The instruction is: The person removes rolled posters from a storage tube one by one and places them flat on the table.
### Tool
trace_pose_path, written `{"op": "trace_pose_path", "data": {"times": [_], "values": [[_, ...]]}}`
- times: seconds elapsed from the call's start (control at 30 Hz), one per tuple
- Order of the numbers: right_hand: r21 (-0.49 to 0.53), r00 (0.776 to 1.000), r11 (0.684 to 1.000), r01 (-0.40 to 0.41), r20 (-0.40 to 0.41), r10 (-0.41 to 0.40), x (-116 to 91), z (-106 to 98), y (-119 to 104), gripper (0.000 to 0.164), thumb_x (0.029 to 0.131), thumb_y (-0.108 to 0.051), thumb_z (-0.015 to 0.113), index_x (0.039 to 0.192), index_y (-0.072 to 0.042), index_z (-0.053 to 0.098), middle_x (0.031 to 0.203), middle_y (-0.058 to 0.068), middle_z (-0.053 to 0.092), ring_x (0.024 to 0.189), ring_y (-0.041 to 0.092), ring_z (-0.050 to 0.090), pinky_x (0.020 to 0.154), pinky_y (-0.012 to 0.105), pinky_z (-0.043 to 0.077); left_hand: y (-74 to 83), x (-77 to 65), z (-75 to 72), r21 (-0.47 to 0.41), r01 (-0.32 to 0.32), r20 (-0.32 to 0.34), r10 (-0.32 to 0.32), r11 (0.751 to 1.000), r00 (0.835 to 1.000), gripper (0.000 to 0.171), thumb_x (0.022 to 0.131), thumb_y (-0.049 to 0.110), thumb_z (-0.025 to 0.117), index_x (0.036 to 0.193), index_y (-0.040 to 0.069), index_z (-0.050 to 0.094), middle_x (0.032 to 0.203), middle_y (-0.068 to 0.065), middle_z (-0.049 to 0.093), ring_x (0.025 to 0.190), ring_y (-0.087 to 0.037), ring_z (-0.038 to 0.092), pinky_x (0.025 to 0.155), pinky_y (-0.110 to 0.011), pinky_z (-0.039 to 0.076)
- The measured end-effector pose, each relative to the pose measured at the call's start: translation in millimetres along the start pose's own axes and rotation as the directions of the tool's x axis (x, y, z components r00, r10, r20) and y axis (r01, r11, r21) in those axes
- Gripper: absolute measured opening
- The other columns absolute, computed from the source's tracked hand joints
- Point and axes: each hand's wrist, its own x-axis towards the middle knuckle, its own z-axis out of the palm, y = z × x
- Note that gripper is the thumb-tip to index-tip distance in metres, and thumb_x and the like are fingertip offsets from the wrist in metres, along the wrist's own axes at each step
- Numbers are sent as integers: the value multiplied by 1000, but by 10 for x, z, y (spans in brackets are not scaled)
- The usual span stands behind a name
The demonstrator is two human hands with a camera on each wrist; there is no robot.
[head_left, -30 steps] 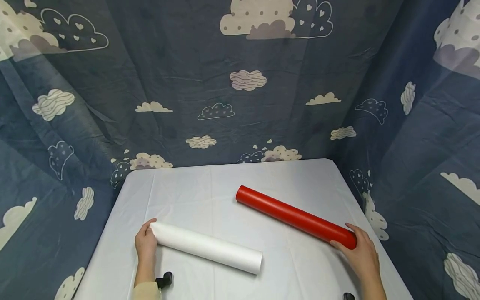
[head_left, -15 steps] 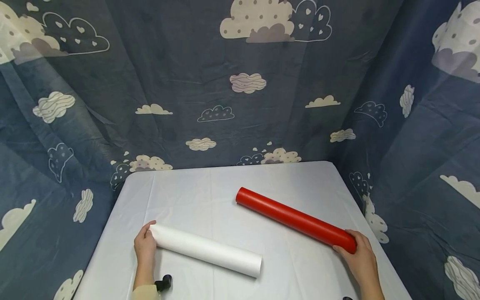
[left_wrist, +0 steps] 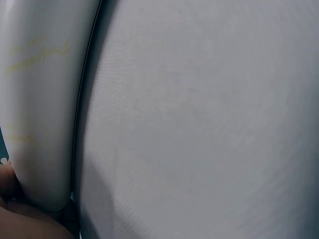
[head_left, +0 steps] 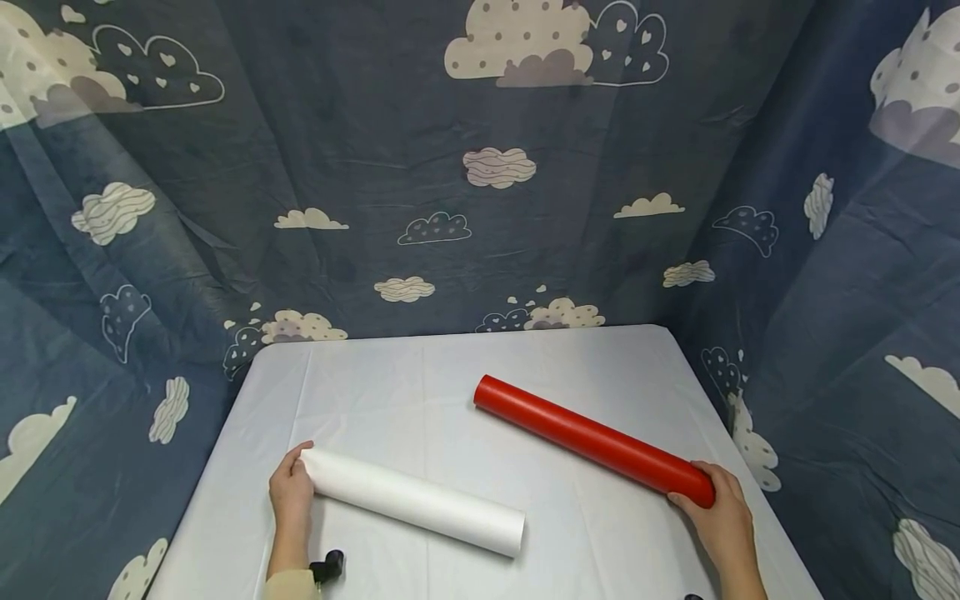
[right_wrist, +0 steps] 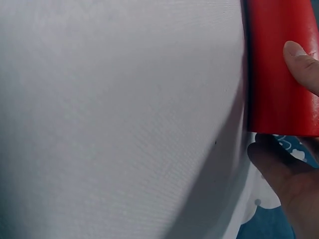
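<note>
A smooth white roll (head_left: 416, 500) lies slantwise on the front left part of the table. My left hand (head_left: 292, 492) holds its left end, with a finger over the rim. In the left wrist view faint yellow lettering shows on the white roll (left_wrist: 40, 99), and the fingers (left_wrist: 30, 224) are at its end. Farther right lies a red roll (head_left: 592, 432), also slanted. My right hand (head_left: 723, 517) grips its near right end. The right wrist view shows the thumb (right_wrist: 301, 64) on the red roll (right_wrist: 274, 89) and other fingers by its end, partly cut off.
A white cloth covers the table (head_left: 382, 383). Dark blue curtains (head_left: 360, 183) with cloud prints hang behind it and along both sides. A black device (head_left: 327, 567) sits at my left wrist.
The fingers of my right hand have settled closer round the end of the red roll. Both rolls and my left hand stay in place; the head view shifts slightly.
</note>
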Motion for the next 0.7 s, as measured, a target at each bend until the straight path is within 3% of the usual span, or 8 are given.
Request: {"op": "trace_pose_path", "data": {"times": [0.43,0.7], "values": [[9,1000,1000,6,27,-6,82,18,-57,80,85,-11,88,153,-5,46,159,31,38,140,54,38,116,78,31,-20,23,-13,7,2,-1,-2,1000,1000,46,111,6,29,144,0,60,162,-28,46,153,-46,39,124,-60,32],[2,997,998,59,47,-59,191,85,-178,79,85,-12,88,153,-7,48,159,30,40,139,54,41,113,79,34,-24,31,-15,14,1,5,-1,1000,1000,45,111,6,30,145,0,59,162,-28,46,154,-47,37,125,-61,31]]}}
